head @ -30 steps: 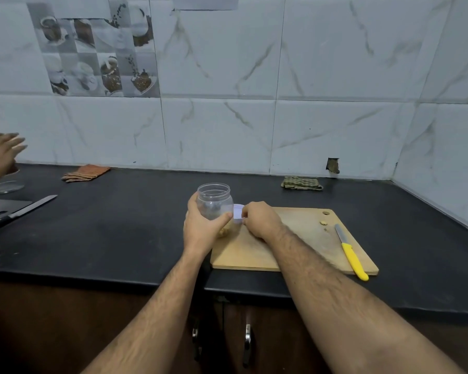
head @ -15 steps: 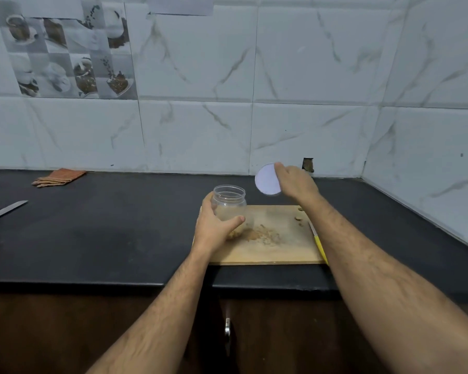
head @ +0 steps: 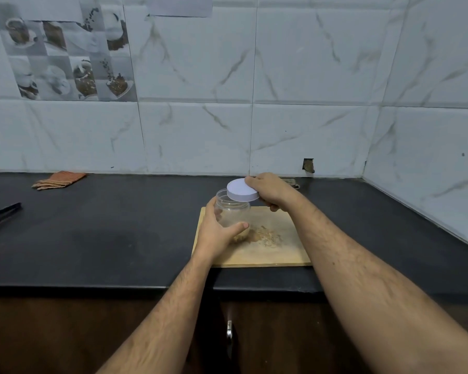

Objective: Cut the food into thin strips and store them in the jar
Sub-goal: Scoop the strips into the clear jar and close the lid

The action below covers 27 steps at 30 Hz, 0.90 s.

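Clear plastic shows between the fingers (head: 241, 226) of the left hand (head: 216, 236), which curl around the small clear round plastic jar (head: 233, 211), thumb across its near side and the other fingers wrapped behind its left wall. The jar stands upright on the left part of the pale wooden rectangular cutting board (head: 270, 255), its long axis vertical and its open mouth facing up. A little tan food lies in its bottom, partly hidden by the hand.

The fingers of the right hand (head: 272, 190) are clamped on the far right edge of the flat round white lid (head: 241, 190). The lid is tilted, its top face turned up and toward the viewer, and it overlaps the far right part of the jar's rim; whether it touches the rim cannot be told.

Just right of the jar, a loose scatter of thin tan food strips (head: 266, 236) lies on the board. The board's long side runs left to right, and it sits near the front edge of the black stone bench (head: 106, 233).

Further out, a folded orange cloth (head: 58, 180) lies at the far left of the bench against the white marble-patterned tiled wall (head: 308, 76). A dark flat object (head: 0, 215) sits at the left edge of the view, too cut off to identify. A green checked cloth (head: 292, 182) peeks out behind the right wrist.
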Available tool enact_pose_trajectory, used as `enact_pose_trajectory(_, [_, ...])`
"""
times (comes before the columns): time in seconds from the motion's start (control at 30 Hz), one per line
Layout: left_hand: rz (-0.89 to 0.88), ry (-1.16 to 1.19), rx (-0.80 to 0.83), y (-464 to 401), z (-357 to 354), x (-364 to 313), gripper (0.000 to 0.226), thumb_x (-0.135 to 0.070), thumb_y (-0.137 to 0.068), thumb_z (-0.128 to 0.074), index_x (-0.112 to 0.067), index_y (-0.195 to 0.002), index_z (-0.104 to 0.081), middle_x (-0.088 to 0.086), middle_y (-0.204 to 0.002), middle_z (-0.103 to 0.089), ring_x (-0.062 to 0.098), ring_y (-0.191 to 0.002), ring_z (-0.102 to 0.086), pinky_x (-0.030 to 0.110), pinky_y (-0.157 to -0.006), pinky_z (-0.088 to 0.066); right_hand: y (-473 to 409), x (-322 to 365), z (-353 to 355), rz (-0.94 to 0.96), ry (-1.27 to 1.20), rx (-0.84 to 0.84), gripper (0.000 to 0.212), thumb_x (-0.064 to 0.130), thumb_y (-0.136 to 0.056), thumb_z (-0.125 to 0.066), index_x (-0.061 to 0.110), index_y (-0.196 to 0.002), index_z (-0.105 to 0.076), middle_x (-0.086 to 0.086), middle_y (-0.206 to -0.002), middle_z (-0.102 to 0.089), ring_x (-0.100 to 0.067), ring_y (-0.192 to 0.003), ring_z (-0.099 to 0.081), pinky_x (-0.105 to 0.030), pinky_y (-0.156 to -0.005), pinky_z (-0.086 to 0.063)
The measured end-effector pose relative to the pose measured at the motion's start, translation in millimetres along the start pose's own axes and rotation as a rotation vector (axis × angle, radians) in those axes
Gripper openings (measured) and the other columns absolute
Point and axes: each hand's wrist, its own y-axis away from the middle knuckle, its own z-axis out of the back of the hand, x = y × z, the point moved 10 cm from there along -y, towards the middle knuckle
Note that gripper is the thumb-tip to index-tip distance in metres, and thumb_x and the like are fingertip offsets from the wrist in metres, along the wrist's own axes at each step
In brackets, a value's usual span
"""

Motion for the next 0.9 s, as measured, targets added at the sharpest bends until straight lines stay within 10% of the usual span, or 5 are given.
enact_pose_trajectory(0.37, [0.012,-0.079,0.173,-9,3,14,0.100,-0.022,-0.072,-0.088,-0.035,-0.150,-0.027,-0.006,-0.135,-0.050,0.010,-0.127,-0.047,0.014,-0.090,-0.039,-3,21,-15,-0.002,0.329,0.028,0.032,0.028,-0.098,-0.043,0.015,-0.069,-0.042,-0.002,-0.062,-0.041,-0.018,-0.051,-0.035,-0.027,-0.048,-0.026])
enact_pose_trajectory(0.6, [0.028,-0.140,0.191,-15,11,22,0.102,-0.036,-0.063,-0.090,-0.040,-0.148,-0.033,-0.008,-0.128,-0.057,0.009,-0.119,-0.055,0.029,-0.100,-0.046,-7,45,-4,0.115,0.528,-0.059,0.051,0.059,-0.094,-0.048,0.014,-0.108,-0.066,-0.002,-0.107,-0.066,-0.023,-0.100,-0.059,-0.034,-0.080,-0.046])
enact_pose_trajectory(0.73, [0.031,-0.148,0.188,-19,12,27,0.102,-0.033,-0.063,-0.091,-0.038,-0.148,-0.035,-0.007,-0.128,-0.058,0.009,-0.118,-0.056,0.025,-0.096,-0.046,5,59,-20,0.186,0.497,0.229,0.067,0.039,-0.086,-0.072,0.018,-0.145,-0.047,-0.001,-0.145,-0.050,-0.019,-0.129,-0.050,-0.031,-0.101,-0.039])
enact_pose_trajectory(0.9, [0.033,-0.160,0.171,-20,13,27,0.102,-0.031,-0.064,-0.091,-0.036,-0.148,-0.034,-0.007,-0.127,-0.058,0.009,-0.117,-0.056,0.028,-0.099,-0.046,4,63,-32,0.183,0.593,0.345,0.061,0.018,-0.082,-0.075,0.028,-0.139,-0.053,0.000,-0.141,-0.053,-0.021,-0.122,-0.053,-0.036,-0.103,-0.043])
